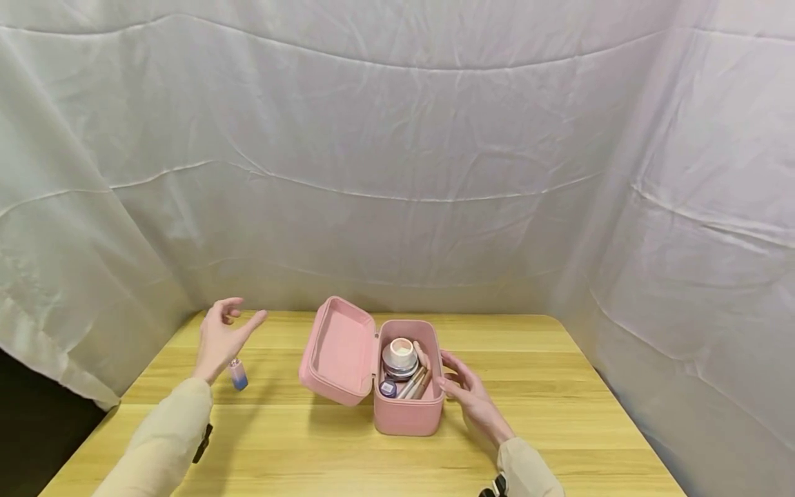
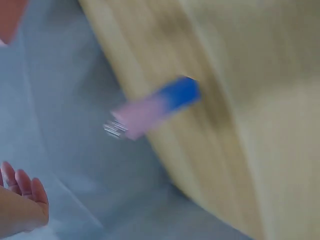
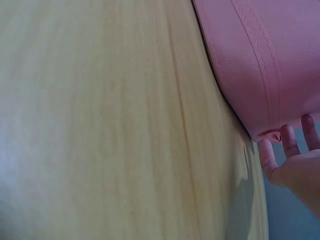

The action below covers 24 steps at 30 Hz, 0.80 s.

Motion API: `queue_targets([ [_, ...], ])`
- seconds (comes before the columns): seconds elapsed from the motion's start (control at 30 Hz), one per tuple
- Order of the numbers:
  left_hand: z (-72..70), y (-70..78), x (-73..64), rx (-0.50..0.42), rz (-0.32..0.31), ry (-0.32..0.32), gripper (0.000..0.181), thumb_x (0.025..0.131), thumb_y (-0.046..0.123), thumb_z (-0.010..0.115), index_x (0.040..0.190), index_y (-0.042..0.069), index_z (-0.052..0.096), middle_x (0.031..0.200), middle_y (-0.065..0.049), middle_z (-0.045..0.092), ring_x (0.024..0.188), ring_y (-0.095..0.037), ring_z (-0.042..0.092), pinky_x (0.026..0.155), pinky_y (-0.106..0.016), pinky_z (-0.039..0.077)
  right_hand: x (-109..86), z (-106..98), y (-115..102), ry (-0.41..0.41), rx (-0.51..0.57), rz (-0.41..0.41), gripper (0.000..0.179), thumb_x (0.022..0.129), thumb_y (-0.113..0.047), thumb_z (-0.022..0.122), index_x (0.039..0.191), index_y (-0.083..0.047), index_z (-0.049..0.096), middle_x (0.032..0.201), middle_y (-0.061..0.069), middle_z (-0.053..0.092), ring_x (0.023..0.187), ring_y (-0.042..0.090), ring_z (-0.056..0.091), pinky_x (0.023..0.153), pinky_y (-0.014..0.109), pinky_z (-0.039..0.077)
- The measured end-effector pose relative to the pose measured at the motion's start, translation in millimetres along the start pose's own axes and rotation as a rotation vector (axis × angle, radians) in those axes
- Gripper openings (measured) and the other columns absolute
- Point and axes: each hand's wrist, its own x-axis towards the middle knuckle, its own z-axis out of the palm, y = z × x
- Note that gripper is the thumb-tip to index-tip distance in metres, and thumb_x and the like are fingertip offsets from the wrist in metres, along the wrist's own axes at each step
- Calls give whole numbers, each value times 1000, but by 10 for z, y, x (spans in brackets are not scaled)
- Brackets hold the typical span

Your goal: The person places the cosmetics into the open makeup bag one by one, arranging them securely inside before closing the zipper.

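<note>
A pink makeup case (image 1: 406, 418) stands on the wooden table, its lid (image 1: 343, 348) swung out to the left. Inside lie a small white-rimmed jar (image 1: 401, 351) on top of a silver round container, a blue-topped round piece (image 1: 388, 389) and several slim tubes (image 1: 413, 386). My right hand (image 1: 470, 397) rests along the case's right side, thumb at the rim; in the right wrist view its fingertips (image 3: 288, 136) are right at the case's wall. Thumb and fingers apart, my left hand (image 1: 220, 339) is raised with nothing in it. Below it stands a small pink-to-blue bottle (image 1: 239, 375) with a silvery top.
The table (image 1: 509, 359) ends at a pale cloth curtain (image 1: 385, 228) behind, with more cloth on both sides. A dark area (image 1: 37, 421) shows past the table's left edge. Dark wrist straps sit on both sleeves.
</note>
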Motion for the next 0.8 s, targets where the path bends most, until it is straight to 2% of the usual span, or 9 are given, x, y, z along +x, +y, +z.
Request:
queue_targets([
  [0.2,-113,-355,-37,39,-89,-2,72,90,45,72,141,0,47,121,-15,51,103,-21,43,81,-26,36,-18,12,-12,1,3,-1,62,99,-6,58,154,2,31,151,25,37,112,11,50,84,23,48],
  [0.33,-149,-518,-75,69,-131,-37,75,89,46,73,141,-2,47,121,-15,51,103,-22,46,77,-19,38,-15,15,-8,2,7,4,63,98,-6,59,154,2,31,153,25,36,113,12,50,84,23,49],
  [0.57,-172,-699,-115,118,-108,-156,73,90,47,73,137,-4,51,127,-25,56,112,-32,58,79,-19,45,-4,12,1,11,-2,9,63,98,-6,59,154,1,32,153,23,37,112,10,51,83,22,49],
  [0.67,-170,-745,-117,128,-102,-176,70,90,46,74,134,-4,55,126,-25,59,104,-23,62,77,-17,46,-1,9,-2,10,1,7,63,98,-6,59,154,1,32,153,23,37,113,12,51,83,22,49],
  [0.8,-160,-787,-112,146,-97,-192,66,88,47,75,128,-4,60,122,-25,65,92,-8,61,77,-16,48,-2,-1,-2,-1,5,2,64,98,-6,59,155,2,30,154,26,35,113,14,49,82,21,49],
])
